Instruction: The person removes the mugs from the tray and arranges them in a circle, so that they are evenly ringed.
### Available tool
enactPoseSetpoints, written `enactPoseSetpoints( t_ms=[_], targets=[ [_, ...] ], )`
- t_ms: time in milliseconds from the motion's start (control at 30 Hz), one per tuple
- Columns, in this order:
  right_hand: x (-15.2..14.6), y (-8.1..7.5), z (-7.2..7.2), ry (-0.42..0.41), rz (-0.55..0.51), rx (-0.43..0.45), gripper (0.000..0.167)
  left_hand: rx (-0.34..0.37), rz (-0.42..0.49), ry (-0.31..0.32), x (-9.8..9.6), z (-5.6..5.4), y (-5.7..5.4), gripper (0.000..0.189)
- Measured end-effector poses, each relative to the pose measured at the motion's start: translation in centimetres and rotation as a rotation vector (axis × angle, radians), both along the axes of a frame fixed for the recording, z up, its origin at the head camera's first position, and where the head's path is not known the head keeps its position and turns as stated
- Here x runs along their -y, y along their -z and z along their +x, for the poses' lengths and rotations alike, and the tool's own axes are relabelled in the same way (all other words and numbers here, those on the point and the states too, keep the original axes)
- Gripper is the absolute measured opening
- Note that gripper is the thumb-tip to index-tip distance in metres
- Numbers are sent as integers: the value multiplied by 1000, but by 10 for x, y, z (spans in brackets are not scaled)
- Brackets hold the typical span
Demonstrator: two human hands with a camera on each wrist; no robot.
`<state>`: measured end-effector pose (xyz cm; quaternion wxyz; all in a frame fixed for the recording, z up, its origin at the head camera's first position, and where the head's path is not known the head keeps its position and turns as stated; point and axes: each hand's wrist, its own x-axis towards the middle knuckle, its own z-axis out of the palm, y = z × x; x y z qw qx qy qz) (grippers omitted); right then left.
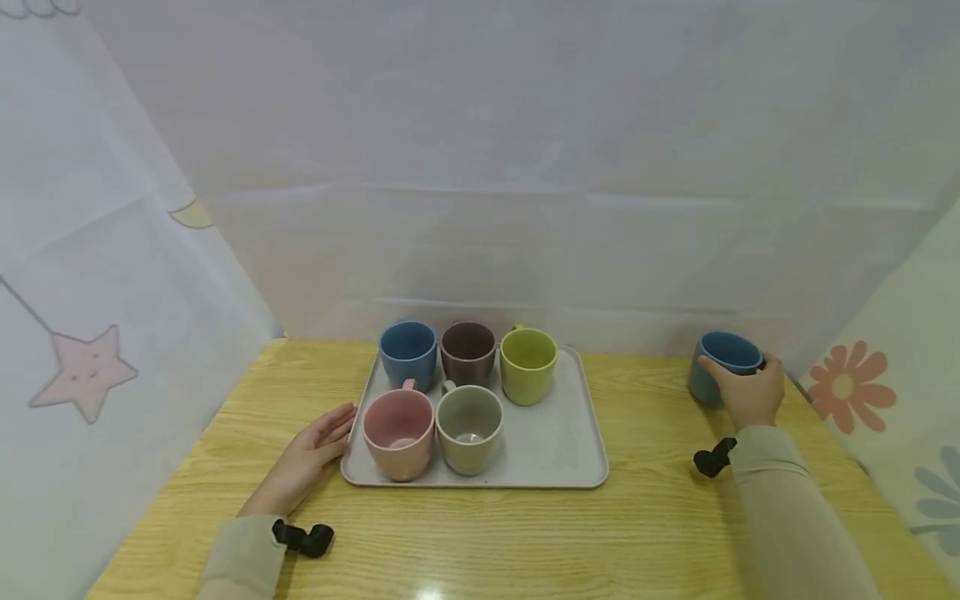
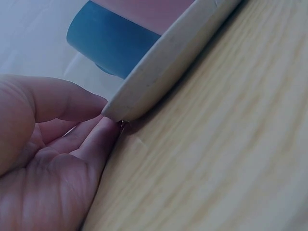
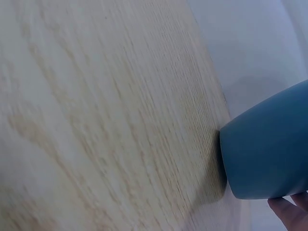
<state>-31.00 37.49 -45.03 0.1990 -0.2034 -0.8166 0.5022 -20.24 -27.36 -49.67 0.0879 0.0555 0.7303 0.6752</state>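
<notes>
Right hand [image 1: 753,395]: got a proper hold on the lone blue mug [image 1: 726,350], thumb across the near side and the other fingers round the right.
Lone blue mug: over at the far right of the wooden table [image 1: 637,533], well apart from the tray [image 1: 558,437]. Looks upright, but honestly can't tell if the base is fully touching the wood.
Left hand [image 1: 300,460]: not grasping anything, fingers pretty relaxed, tips just touching the tray's left rim.
Tray: light grey, sitting on the table left of the lone blue mug, five mugs on it.
Far row: second blue mug [image 1: 408,354] on the left, plum mug [image 1: 468,354] in the middle, lime mug [image 1: 527,367] on the right, all upright.
Near row: pink mug [image 1: 400,437] on the left, cream mug [image 1: 468,429] right beside it, both upright, handles on the far side.
Sleeves [image 1: 795,500]: pale beige, black gadget [image 1: 303,540] at each wrist.
Backdrop: white sheet [image 1: 525,167] along the far edge, pink star [image 1: 86,371] print off left, red flower [image 1: 851,387] print off right.
</notes>
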Motion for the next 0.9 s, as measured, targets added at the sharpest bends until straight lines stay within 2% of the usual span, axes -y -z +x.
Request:
enactPoseSetpoints(
  t_ms=[133, 500, 800, 900],
  targets=[
    [-2, 1, 0, -3, 18, -6, 110, 0, 8, 0, -2, 0, 1, 65],
    [-6, 7, -1, -24, -18, -19, 108, -5, -3, -3, 0, -1, 0, 63],
    [-3, 7, 5, -85, -38, -51, 103, -1, 11, 6, 1, -2, -1, 63],
    [3, 4, 12, -57, -90, -34, 106, 11, 13, 7, 1, -2, 0, 64]
  ],
)
